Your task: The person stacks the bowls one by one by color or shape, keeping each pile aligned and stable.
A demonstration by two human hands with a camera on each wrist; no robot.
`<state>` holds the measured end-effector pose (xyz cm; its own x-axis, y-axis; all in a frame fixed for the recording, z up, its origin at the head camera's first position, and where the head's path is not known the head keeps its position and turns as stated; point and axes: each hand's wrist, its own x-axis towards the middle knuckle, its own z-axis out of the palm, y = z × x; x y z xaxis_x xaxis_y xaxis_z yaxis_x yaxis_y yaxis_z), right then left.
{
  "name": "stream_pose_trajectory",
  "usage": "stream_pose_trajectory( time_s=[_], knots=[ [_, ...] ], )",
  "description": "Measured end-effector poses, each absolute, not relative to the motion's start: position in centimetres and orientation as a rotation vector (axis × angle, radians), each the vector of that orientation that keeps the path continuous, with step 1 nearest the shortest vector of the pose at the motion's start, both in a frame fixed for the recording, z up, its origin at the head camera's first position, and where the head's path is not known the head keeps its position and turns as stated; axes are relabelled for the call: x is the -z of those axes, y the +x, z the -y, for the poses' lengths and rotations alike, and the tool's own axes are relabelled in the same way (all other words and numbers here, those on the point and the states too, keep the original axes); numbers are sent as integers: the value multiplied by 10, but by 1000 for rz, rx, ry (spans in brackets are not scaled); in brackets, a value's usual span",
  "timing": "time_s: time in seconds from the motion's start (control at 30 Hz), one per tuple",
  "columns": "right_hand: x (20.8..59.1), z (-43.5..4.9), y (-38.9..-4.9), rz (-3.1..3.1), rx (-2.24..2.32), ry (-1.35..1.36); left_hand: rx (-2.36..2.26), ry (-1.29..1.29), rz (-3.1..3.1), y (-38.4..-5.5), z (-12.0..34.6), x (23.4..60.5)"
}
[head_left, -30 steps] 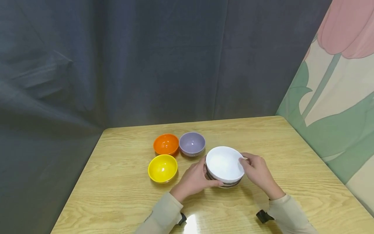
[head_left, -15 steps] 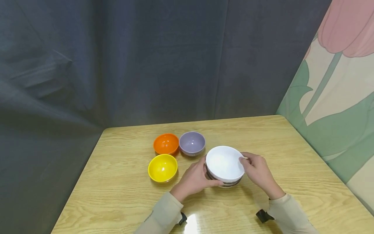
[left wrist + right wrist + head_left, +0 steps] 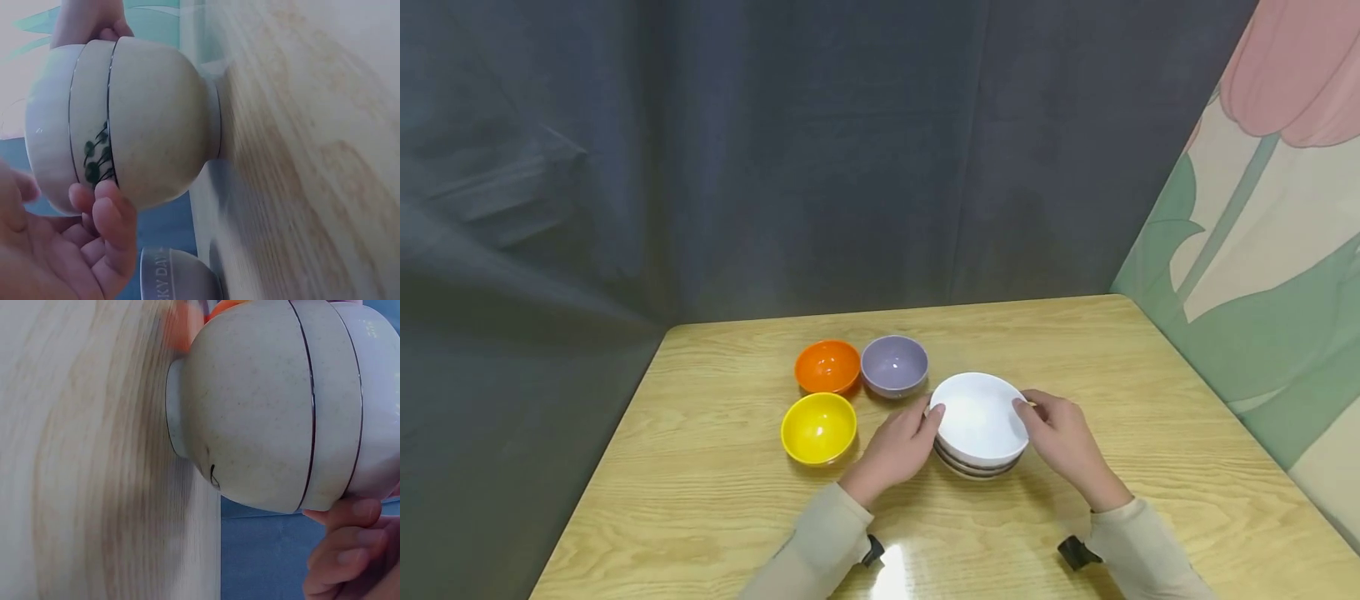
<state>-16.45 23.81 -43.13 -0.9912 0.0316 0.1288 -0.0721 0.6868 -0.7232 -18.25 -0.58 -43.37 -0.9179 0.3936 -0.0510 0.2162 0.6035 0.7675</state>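
Note:
A white bowl sits uppermost in a nested stack of three. Below it, the left wrist view shows a cream bowl with green leaves, set in a larger-looking speckled cream bowl whose foot stands on the table. Dark lines mark the lower two rims. My left hand holds the white bowl's left edge, thumb over the rim and fingers against the stack's side. On the opposite side my right hand pinches the rim, thumb inside and curled fingers underneath.
Left of the stack stand a yellow bowl, an orange bowl and a purple bowl, close together on the wooden table. A dark curtain hangs behind; a flower-patterned wall borders the right.
My left thumb has moved from the stack's front side up onto the white bowl's rim. The right hand keeps its pinch, and the other bowls stay in place.

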Motion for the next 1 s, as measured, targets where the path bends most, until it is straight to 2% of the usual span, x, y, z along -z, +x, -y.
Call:
stream_pose_trajectory(
  time_s=[0.43,1.0],
  knots=[
    [432,-242,-167,2746,-1189,138,-1251,543,-2654,-183,-2,435],
    [427,-245,-175,2810,-1121,141,-1177,596,-2748,-187,-3,439]
  ],
)
